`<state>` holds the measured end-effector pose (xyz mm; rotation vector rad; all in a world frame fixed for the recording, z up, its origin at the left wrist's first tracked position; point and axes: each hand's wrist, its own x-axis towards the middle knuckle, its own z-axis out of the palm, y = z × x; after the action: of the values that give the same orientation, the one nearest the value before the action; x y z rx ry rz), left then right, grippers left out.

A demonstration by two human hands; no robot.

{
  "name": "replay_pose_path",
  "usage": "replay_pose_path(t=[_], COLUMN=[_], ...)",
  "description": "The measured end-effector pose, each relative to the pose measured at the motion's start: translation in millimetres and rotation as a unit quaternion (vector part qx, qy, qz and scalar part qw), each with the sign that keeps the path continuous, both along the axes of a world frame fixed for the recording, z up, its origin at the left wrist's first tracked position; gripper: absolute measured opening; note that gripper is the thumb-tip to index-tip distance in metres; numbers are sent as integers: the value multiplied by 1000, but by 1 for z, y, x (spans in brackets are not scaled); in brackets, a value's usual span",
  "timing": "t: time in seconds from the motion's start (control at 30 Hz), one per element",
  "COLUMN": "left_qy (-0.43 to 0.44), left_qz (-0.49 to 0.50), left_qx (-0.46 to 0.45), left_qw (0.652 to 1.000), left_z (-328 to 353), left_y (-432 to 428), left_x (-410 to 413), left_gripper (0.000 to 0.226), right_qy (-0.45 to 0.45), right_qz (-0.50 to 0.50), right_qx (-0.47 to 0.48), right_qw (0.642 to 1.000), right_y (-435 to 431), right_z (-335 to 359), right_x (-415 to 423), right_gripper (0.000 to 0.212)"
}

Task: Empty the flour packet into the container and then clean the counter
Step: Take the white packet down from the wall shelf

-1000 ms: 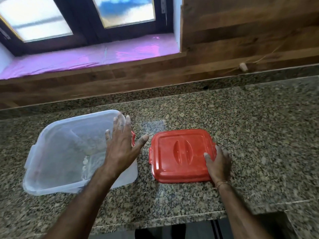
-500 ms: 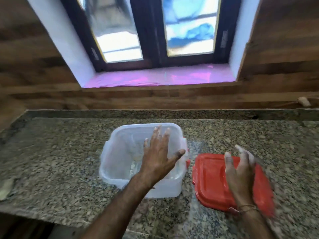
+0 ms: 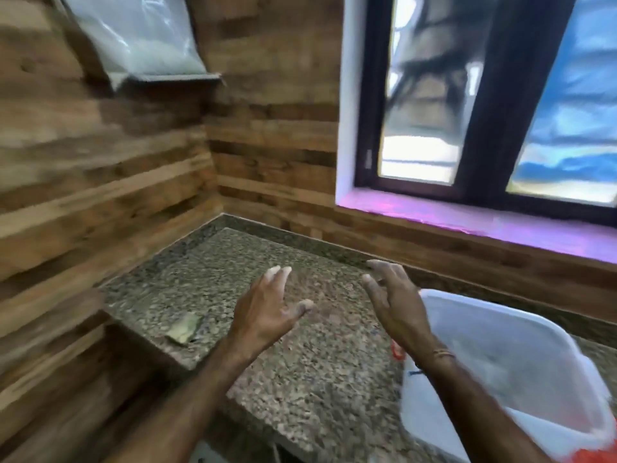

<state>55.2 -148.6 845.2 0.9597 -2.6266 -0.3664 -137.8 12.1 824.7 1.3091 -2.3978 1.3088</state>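
A clear plastic flour packet (image 3: 140,38) leans on a small shelf high on the wooden wall, top left. The translucent white container (image 3: 521,362) stands open at the right on the granite counter (image 3: 300,379). Both hands hover in the air over the counter with nothing in them. My left hand (image 3: 267,312) has its fingers spread and floury tips. Just left of the container, my right hand (image 3: 394,302) is raised with relaxed fingers. A strip of the red lid (image 3: 581,454) peeks out at the bottom right edge.
A small greenish folded cloth or scrap (image 3: 183,329) lies near the counter's left edge. Wooden plank walls meet at the corner behind the counter. A dark-framed window (image 3: 484,111) with a pink sill is at the right.
The view has swung left and up, bringing the packet on the wall shelf into sight. Both hands have left the container and lid and now hover over the counter.
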Motion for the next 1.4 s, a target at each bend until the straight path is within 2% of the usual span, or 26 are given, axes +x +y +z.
replay_pose_path(t=[0.27,0.5,0.67,0.83,1.07,1.27,1.33,1.4], left_qy=[5,-8,5,41,31,26,22,13], left_qz=[59,109,130,126,145,181,190,193], left_qx=[-56,-95,-184,-276,-423,-494,-501,-511], left_qw=[997,989,974,952,894,850,844,837], left_z=[62,131,219,321,428,482,489,494], left_y=[-134,-253,-326,-409,-549,-654,-677,-695], left_x=[60,72,73,55,32,8,-1,-11], left_gripper=[76,70,66,67,68,65,63,54], right_qy=[72,113,147,226,294,309,320,345], right_qz=[70,141,180,133,100,44,21,17], right_qx=[80,60,45,9,8,-6,0,18], right_qw=[992,982,972,965,951,950,947,938], right_y=[-147,-279,-370,-471,-623,-746,-777,-804], right_z=[61,145,233,322,422,496,512,526], right_x=[11,-7,-9,-2,4,-12,-19,-23], right_gripper=[30,25,29,29,36,29,36,50])
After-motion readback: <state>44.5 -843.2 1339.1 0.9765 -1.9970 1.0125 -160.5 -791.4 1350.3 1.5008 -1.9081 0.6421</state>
